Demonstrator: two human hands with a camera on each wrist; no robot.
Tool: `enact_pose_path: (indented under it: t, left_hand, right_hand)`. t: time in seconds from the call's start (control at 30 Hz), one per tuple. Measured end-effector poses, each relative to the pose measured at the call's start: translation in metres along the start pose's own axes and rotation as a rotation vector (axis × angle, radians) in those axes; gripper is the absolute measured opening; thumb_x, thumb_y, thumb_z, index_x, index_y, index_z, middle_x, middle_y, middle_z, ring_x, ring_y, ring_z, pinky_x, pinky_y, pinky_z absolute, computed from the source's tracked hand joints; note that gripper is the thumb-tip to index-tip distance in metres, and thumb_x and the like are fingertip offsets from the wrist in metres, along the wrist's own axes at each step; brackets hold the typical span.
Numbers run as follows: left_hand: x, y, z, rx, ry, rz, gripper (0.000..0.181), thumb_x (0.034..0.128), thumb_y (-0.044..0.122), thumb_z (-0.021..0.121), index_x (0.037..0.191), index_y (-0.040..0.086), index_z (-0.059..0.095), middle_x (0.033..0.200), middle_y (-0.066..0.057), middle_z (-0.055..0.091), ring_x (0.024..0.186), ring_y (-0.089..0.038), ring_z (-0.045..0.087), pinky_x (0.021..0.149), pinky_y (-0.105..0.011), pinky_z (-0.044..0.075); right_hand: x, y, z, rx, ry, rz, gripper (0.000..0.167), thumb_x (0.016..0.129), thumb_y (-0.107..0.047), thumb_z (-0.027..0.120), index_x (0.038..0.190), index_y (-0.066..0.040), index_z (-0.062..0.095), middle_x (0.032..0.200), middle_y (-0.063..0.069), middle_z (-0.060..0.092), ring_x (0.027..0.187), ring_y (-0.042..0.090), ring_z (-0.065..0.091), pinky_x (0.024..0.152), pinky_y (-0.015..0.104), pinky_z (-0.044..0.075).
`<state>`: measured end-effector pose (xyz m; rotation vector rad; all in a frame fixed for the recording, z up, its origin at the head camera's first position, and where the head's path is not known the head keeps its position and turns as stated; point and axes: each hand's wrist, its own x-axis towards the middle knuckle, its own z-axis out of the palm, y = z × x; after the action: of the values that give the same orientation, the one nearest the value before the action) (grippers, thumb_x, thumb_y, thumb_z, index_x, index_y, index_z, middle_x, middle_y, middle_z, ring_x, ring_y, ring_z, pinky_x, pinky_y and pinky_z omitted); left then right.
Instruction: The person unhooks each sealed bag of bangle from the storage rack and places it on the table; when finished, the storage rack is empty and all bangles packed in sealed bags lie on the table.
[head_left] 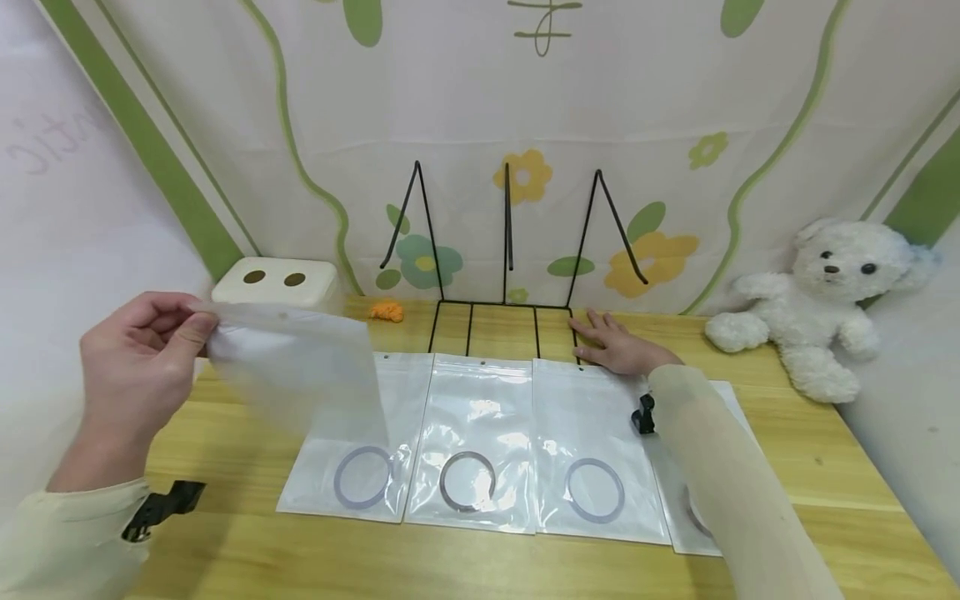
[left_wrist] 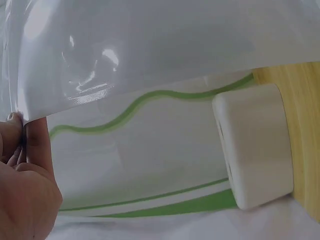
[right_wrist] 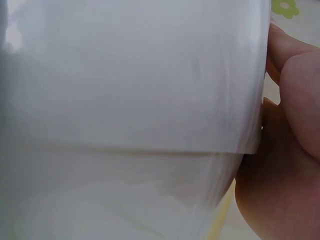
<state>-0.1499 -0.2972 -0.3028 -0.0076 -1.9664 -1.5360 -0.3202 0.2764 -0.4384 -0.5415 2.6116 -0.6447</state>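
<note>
My left hand [head_left: 146, 358] pinches the top corner of a translucent white zip bag [head_left: 300, 358], which hangs over the leftmost lying bag; the left wrist view shows the same bag [left_wrist: 165, 45] from close by. On the table several zip bags [head_left: 480, 400] lie side by side, each with a bangle-like ring [head_left: 467, 452] near its lower end. My right hand [head_left: 622, 346] rests with fingers spread at the top of the right-hand bags, touching the base of a black wire rack [head_left: 506, 233]. My right sleeve partly covers the rightmost bag [head_left: 682, 533].
A white box [left_wrist: 265, 150] with two round holes stands at the back left. Beside it lies a small orange bundle [head_left: 387, 312]. At the right sits a white teddy bear [head_left: 832, 300]. A flowered curtain [head_left: 637, 92] hangs behind the wooden table [head_left: 525, 571].
</note>
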Motion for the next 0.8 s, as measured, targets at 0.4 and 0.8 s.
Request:
enact_pose_path:
  t: [0.4, 0.8]
  left_hand:
    - [0.002, -0.022, -0.052, 0.310, 0.015, -0.044, 0.034, 0.1031, -0.003, 0.068, 0.096, 0.031, 0.069, 0.081, 0.031, 0.068, 0.069, 0.016, 0.064, 0.063, -0.001, 0.050]
    - [0.026, -0.055, -0.092, 0.498, -0.130, -0.169, 0.019, 0.1130, 0.013, 0.055, 0.100, 0.027, 0.060, 0.077, 0.037, 0.055, 0.064, 0.015, 0.055, 0.054, -0.007, 0.048]
  right_hand:
    - [0.002, -0.003, 0.001, -0.039, 0.001, 0.034, 0.074, 0.114, -0.051, 0.049, 0.175, -0.023, 0.017, 0.182, 0.020, -0.011, 0.165, 0.051, -0.016, 0.124, 0.084, -0.002]
    - [0.003, -0.003, 0.001, -0.050, -0.001, 0.048, 0.073, 0.115, -0.050, 0.047, 0.175, -0.023, 0.017, 0.182, 0.019, -0.011, 0.166, 0.051, -0.016, 0.124, 0.084, -0.002]
